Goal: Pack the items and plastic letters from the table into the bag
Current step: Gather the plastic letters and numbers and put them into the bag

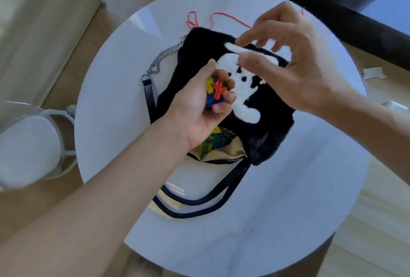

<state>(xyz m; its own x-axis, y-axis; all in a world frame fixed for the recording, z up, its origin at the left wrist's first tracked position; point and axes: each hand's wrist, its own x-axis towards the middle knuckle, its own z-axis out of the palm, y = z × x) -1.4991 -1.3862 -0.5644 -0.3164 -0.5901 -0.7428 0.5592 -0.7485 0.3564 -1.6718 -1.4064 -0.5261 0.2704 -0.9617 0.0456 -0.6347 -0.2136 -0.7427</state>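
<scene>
Left hand [199, 103] is cupping letters [216, 90], fingers curled round them so none spill, likely for tipping into the bag [266, 125]. Bag is lying mid-surface [111, 143], open mouth facing the near edge, more letters showing inside. Right hand [288, 61] is hovering over the bag, fingers loosely spread, seemingly empty.

Round white glossy tabletop [115, 90]. Lying flat at centre: black fuzzy fabric bag with a white plush figure patch [273, 125], zip mouth open toward the near edge, coloured plastic letters [213, 141] visible inside. Silver metal chain [163, 56] lies left of the bag. Thin red thread [213, 18] lies at the far side. Black straps [208, 199] loop near the front edge over a flat cream piece [175, 189].
</scene>
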